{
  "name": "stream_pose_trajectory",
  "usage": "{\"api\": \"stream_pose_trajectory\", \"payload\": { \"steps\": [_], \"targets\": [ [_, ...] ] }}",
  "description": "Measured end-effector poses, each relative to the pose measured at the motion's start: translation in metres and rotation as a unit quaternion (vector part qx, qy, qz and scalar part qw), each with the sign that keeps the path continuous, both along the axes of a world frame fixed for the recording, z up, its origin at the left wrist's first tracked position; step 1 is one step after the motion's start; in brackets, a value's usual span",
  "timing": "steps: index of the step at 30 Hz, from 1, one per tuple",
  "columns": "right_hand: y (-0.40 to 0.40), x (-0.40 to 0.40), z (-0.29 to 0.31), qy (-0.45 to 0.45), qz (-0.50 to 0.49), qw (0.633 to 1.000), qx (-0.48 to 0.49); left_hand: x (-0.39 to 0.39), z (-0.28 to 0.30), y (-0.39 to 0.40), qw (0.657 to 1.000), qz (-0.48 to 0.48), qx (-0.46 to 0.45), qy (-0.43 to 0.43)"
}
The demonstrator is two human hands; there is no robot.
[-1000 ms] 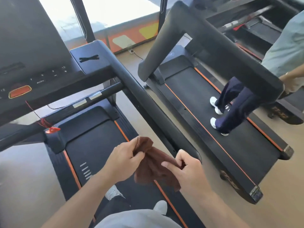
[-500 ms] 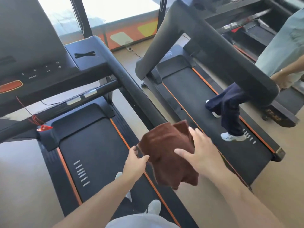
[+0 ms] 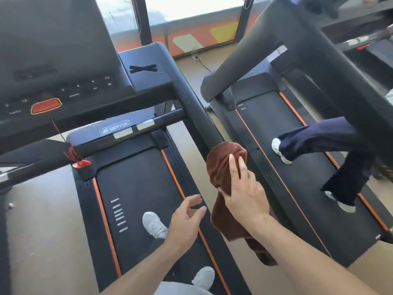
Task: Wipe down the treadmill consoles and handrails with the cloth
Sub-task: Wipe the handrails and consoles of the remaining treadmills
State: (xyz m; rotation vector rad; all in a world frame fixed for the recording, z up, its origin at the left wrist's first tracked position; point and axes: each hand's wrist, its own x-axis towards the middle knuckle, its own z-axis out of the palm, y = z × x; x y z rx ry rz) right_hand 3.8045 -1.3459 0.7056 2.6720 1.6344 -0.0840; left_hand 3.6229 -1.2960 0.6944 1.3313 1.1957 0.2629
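Right grip [image 3: 244,194] now presses the cloth [image 3: 223,165] onto the handrail [image 3: 200,116], fingers straight; left grip [image 3: 187,218] has let go, loosely open.

Bright daylight floods through the window [image 3: 191,9], overexposed there, while wide-angle distortion bends slightly soft edges.

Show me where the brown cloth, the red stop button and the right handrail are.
brown cloth [image 3: 221,165]: head view, on the upper folds draped over the rail.
red stop button [image 3: 45,105]: head view, middle of the button face.
right handrail [image 3: 197,111]: head view, bare top above the cloth.
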Motion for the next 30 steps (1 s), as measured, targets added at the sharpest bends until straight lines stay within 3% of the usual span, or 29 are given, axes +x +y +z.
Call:
{"api": "stream_pose_trajectory", "payload": {
  "steps": [13, 17, 23, 30],
  "targets": [
    [0.197, 0.043, 0.008, 0.100, 0.154, 0.982, 0.035, 0.011, 0.040, 0.194, 0.993, 0.007, 0.085, -0.084],
    [0.255, 0.055, 0.014, 0.155, 0.140, 0.976, 0.060, 0.000, 0.049, 0.247, 0.986, 0.018, 0.146, -0.081],
    [0.308, 0.059, 0.014, 0.208, 0.118, 0.969, 0.066, -0.014, 0.049, 0.288, 0.986, 0.044, 0.144, -0.066],
    [0.380, 0.059, 0.023, 0.190, 0.147, 0.970, 0.039, -0.019, 0.048, 0.315, 0.985, 0.021, 0.162, -0.045]
  ]
}}
